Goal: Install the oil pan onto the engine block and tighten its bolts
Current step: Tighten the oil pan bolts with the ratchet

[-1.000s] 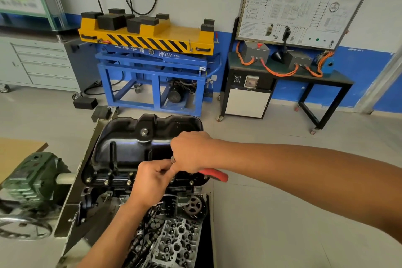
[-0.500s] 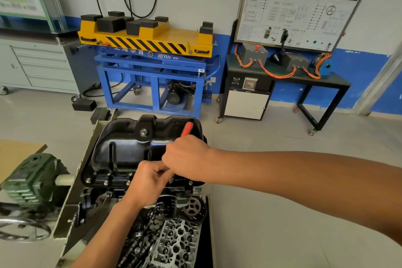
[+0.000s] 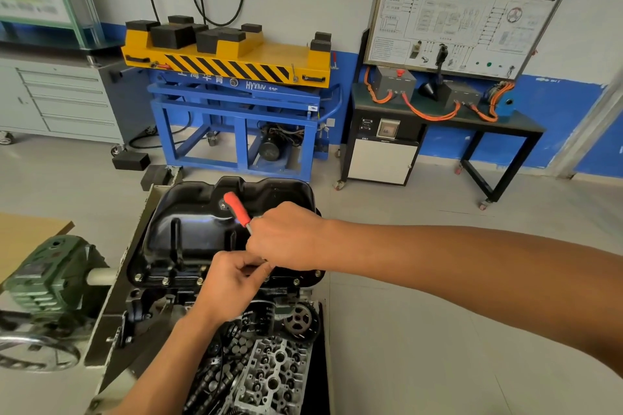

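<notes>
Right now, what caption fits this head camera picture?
A red-handled wrench, held by the left hand and right hand, at the black oil pan's near edge.

Pan (image 3: 202, 232): black metal, glossy, smooth.
Bolts (image 3: 165, 281): bright bare metal.
Ratchet (image 3: 237, 209): red matt grip, shiny metal shank.
Head (image 3: 273, 374): grey cast metal, rough.
Gearbox (image 3: 50, 276): green paint, dull.
Floor (image 3: 421, 374): smooth, grey, matt.

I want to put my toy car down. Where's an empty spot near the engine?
The bare floor right of the oil pan, toward the black table, is free. So is the brown board beside the green gearbox. Crowded: the pan's near edge, where the left hand and right hand hold the ratchet, and the engine parts below.
</notes>
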Motion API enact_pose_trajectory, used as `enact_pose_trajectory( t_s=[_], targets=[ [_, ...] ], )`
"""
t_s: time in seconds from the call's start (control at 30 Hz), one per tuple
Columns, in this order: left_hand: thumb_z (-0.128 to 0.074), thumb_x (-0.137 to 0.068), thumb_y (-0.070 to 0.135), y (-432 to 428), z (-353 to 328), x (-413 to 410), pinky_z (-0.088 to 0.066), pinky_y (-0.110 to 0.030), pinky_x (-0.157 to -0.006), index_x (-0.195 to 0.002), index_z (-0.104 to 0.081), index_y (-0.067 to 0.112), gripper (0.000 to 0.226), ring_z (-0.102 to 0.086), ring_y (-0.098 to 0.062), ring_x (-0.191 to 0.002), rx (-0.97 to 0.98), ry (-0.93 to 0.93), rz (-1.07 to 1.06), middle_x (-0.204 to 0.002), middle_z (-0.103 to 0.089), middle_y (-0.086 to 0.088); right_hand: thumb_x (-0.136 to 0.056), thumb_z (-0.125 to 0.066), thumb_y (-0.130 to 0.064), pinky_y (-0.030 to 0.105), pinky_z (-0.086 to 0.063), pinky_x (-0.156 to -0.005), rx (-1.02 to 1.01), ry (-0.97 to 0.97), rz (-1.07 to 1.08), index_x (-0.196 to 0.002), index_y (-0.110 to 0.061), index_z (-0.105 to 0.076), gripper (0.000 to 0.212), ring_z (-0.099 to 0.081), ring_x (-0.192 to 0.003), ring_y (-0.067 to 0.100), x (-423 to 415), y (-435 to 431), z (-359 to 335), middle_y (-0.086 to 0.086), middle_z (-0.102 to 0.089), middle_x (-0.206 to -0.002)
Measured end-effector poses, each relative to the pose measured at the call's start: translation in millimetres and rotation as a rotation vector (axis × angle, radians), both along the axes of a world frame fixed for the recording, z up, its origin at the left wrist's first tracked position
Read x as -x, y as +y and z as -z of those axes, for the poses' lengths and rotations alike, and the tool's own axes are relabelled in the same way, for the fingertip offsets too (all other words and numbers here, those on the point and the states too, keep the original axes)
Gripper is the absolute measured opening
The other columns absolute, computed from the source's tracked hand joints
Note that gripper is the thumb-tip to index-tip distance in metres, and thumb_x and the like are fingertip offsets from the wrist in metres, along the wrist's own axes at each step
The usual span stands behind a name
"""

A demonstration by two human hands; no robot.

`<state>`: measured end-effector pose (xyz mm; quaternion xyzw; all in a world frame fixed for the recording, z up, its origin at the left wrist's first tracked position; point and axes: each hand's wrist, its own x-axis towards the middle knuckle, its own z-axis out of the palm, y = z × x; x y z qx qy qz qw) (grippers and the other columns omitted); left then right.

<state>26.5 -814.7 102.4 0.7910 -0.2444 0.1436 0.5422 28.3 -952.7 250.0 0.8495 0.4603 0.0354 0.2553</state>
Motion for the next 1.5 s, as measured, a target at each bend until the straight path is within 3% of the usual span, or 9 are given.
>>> enact_pose_trajectory(
  t_s=[0.17, 0.37, 0.47, 0.67, 0.77, 0.9, 1.13, 1.3, 1.5],
  targets=[
    [-0.072, -0.09, 0.007, -3, 2, 1, -0.043, -0.007, -0.058, -0.082, -0.075, 0.043, 0.037, -0.06, 0.004, -0.058, 0.02, 0.007, -0.041, -0.069, -0.071, 0.018, -0.086, -0.062, -0.006, 0.03, -0.024, -0.044, -0.046, 0.02, 0.013, -0.062, -0.021, -0.024, 0.047, -0.029, -0.048, 0.013, -2, -2, -4, -0.004, -0.029, -0.062],
    [-0.073, -0.092, 0.024, -11, -1, 3, -0.036, -0.012, -0.052, -0.067, -0.066, 0.041, 0.031, -0.045, 0.003, -0.05, 0.041, -0.03, -0.051, -0.055, -0.057, 0.02, -0.09, -0.058, -0.052, 0.028, -0.037, -0.045, -0.234, 0.28, 0.342, -0.059, -0.018, -0.052, 0.046, -0.057, -0.048, 0.018, -10, -11, 10, -0.003, -0.055, -0.05],
    [-0.07, -0.087, 0.005, -11, 7, -1, -0.028, -0.017, -0.047, -0.056, -0.052, 0.03, 0.044, -0.031, -0.002, -0.046, 0.021, -0.013, -0.109, -0.047, -0.042, 0.011, -0.093, -0.045, -0.057, 0.025, -0.044, -0.049, -0.373, 0.491, 0.594, -0.053, -0.015, -0.058, 0.059, -0.06, -0.038, 0.013, -9, -12, 20, -0.005, -0.054, -0.035],
    [-0.068, -0.085, -0.004, -13, 12, -4, -0.026, -0.01, -0.042, -0.056, -0.064, 0.034, 0.048, -0.033, -0.002, -0.04, 0.068, 0.014, -0.14, -0.044, -0.047, 0.015, -0.097, -0.048, -0.047, 0.021, -0.046, -0.05, -0.543, 0.687, 0.749, -0.066, -0.006, -0.065, 0.054, -0.053, -0.046, 0.017, -15, -9, 27, 0.008, -0.063, -0.057],
    [-0.071, -0.091, 0.002, -10, 11, -7, -0.023, -0.012, -0.044, -0.054, -0.055, 0.016, 0.043, -0.027, -0.002, -0.043, 0.008, -0.01, -0.143, -0.046, -0.038, 0.015, -0.097, -0.049, -0.046, 0.019, -0.037, -0.042, -0.454, 0.589, 0.666, -0.059, -0.011, -0.057, 0.053, -0.046, -0.044, 0.016, -15, -7, 19, 0.003, -0.054, -0.052],
    [-0.065, -0.094, 0.026, -9, 3, -4, -0.022, -0.011, -0.047, -0.054, -0.046, 0.028, 0.044, -0.026, -0.001, -0.046, 0.018, -0.048, -0.074, -0.049, -0.034, 0.017, -0.093, -0.063, -0.038, 0.029, -0.033, -0.047, -0.334, 0.42, 0.582, -0.063, -0.014, -0.049, 0.041, -0.042, -0.052, 0.015, -14, -6, 6, -0.001, -0.048, -0.059],
    [-0.068, -0.091, 0.036, -6, 3, -9, -0.034, -0.02, -0.046, -0.068, -0.071, 0.012, 0.034, -0.035, -0.01, -0.045, 0.024, -0.016, -0.031, -0.053, -0.054, -0.004, -0.095, -0.064, -0.027, 0.03, -0.036, -0.045, -0.22, 0.292, 0.388, -0.065, -0.017, -0.048, 0.036, -0.041, -0.052, 0.014, -9, -10, -5, -0.001, -0.047, -0.063],
    [-0.069, -0.087, 0.034, -5, -1, -9, -0.048, -0.028, -0.052, -0.082, -0.077, 0.041, 0.012, -0.054, -0.012, -0.051, 0.031, 0.02, -0.02, -0.066, -0.071, -0.001, -0.088, -0.064, -0.006, 0.033, -0.043, -0.053, -0.172, 0.235, 0.313, -0.07, -0.016, -0.047, 0.027, -0.045, -0.054, 0.016, -6, -9, -7, 0.0, -0.044, -0.066],
    [-0.068, -0.089, 0.037, -2, 4, -11, -0.044, -0.039, -0.05, -0.081, -0.077, 0.005, 0.034, -0.052, -0.027, -0.051, 0.009, 0.045, -0.006, -0.067, -0.069, -0.015, -0.087, -0.062, 0.0, 0.034, -0.042, -0.054, -0.167, 0.237, 0.237, -0.08, -0.014, -0.049, 0.021, -0.05, -0.061, 0.021, -6, -6, -5, 0.0, -0.038, -0.065]
  ],
)
